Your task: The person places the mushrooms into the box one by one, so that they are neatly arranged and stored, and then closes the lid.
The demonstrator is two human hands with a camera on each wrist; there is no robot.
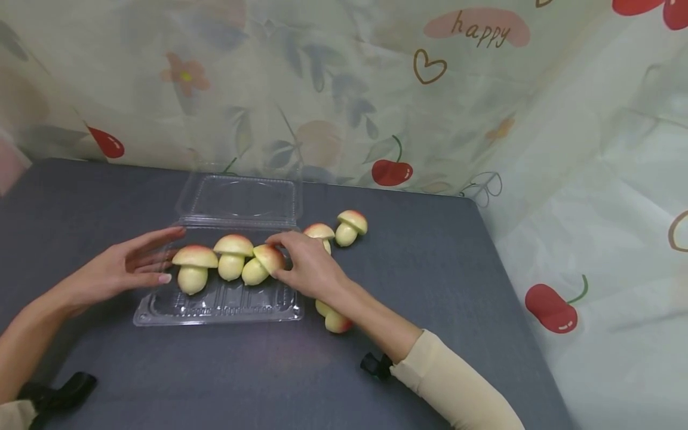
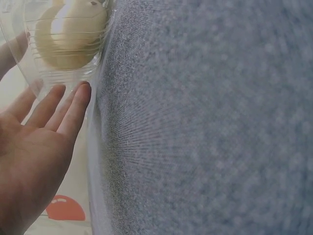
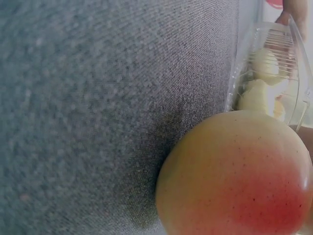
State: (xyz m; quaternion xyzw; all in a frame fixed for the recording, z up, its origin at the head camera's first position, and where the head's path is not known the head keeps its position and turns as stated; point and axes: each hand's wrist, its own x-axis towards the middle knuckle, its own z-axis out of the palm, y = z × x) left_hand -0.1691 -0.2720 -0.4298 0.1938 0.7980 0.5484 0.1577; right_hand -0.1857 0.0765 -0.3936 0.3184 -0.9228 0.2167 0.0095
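A clear plastic clamshell box (image 1: 220, 318) lies with its lid (image 1: 242, 197) folded back. In its base sit three mushroom-shaped pieces with yellow stems and red-tinged caps: a left one (image 1: 193, 278), a middle one (image 1: 232, 263) and a tilted right one (image 1: 258, 269). My right hand (image 1: 309, 263) pinches the right mushroom's cap between thumb and fingers. At the box's left side my left hand (image 1: 115, 269) has its fingers extended; in the left wrist view, this hand (image 2: 44, 132) keeps its fingertips against or just beside the clear wall.
Right of the box, two mushrooms lie behind my right hand: one (image 1: 352, 227) in full view, another (image 1: 318, 232) partly hidden. Another one (image 1: 337, 322) lies near my right forearm. A large red-yellow cap (image 3: 239, 181) fills the right wrist view's lower part. A patterned curtain (image 1: 333, 89) borders the grey table (image 1: 441, 286).
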